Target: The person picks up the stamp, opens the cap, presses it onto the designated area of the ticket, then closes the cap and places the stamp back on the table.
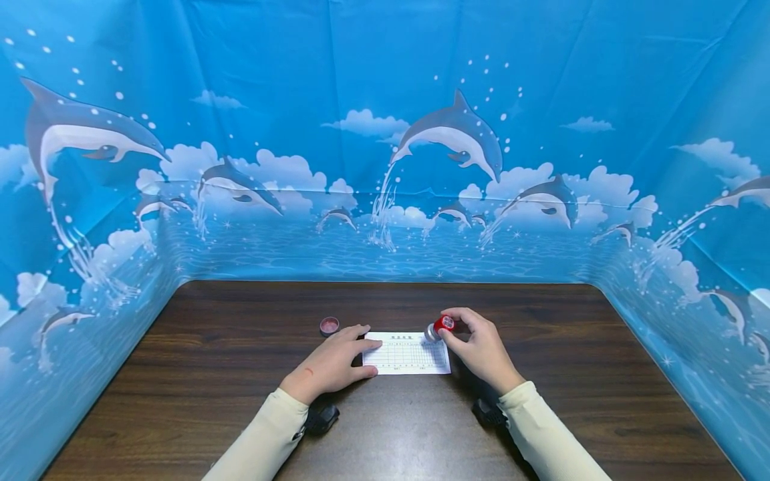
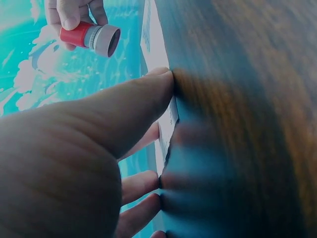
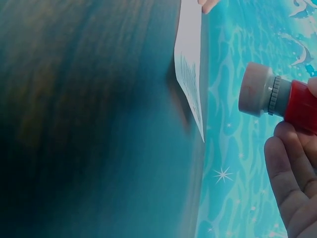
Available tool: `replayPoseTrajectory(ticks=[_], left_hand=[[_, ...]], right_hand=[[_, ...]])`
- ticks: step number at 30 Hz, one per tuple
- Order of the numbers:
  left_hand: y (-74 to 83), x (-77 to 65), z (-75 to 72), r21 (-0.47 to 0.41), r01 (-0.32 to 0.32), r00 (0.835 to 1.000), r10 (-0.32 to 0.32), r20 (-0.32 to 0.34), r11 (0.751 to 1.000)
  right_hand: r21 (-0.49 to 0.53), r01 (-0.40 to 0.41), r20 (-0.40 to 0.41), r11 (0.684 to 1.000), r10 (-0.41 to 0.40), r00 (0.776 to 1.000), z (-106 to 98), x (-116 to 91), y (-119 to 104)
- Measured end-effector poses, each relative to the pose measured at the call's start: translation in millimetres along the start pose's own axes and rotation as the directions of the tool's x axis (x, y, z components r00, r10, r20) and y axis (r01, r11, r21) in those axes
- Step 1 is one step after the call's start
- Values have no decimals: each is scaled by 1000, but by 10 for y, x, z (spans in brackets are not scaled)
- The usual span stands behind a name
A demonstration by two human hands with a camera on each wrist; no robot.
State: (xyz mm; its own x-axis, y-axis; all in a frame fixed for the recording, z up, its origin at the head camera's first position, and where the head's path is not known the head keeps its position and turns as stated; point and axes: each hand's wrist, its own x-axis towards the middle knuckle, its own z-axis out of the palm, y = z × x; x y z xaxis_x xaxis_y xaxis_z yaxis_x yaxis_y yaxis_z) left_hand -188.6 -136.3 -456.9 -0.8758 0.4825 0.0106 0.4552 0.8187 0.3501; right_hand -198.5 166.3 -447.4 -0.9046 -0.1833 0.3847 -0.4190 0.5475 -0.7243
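Observation:
A white printed form (image 1: 406,357) with a grid of lines lies on the table. My left hand (image 1: 331,364) rests on its left edge, fingers spread and fairly straight; the left wrist view shows the thumb against the near edge. My right hand (image 1: 486,351) grips a self-inking style stamp (image 1: 444,324) by its red handle, over the form's upper right corner. Both wrist views show the stamp's pale round base (image 3: 255,89) held clear of the paper, tilted. In the right wrist view the form's near right corner curls slightly off the table.
A small round dark-red cap (image 1: 329,326) sits open side up beyond my left hand. The dark wood-grain table (image 1: 240,314) is walled on three sides by a blue curtain (image 1: 385,260) printed with dolphins. Black wrist cameras (image 1: 321,419) are strapped under both wrists.

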Motion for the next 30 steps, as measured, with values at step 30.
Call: replayPoseTrajectory(ticks=[30], left_hand=[[-1,1,-1,-8,-4,1000,4,-2,1000]], right_hand=[[-7,-12,40,1000,13,999,34,-5,2]])
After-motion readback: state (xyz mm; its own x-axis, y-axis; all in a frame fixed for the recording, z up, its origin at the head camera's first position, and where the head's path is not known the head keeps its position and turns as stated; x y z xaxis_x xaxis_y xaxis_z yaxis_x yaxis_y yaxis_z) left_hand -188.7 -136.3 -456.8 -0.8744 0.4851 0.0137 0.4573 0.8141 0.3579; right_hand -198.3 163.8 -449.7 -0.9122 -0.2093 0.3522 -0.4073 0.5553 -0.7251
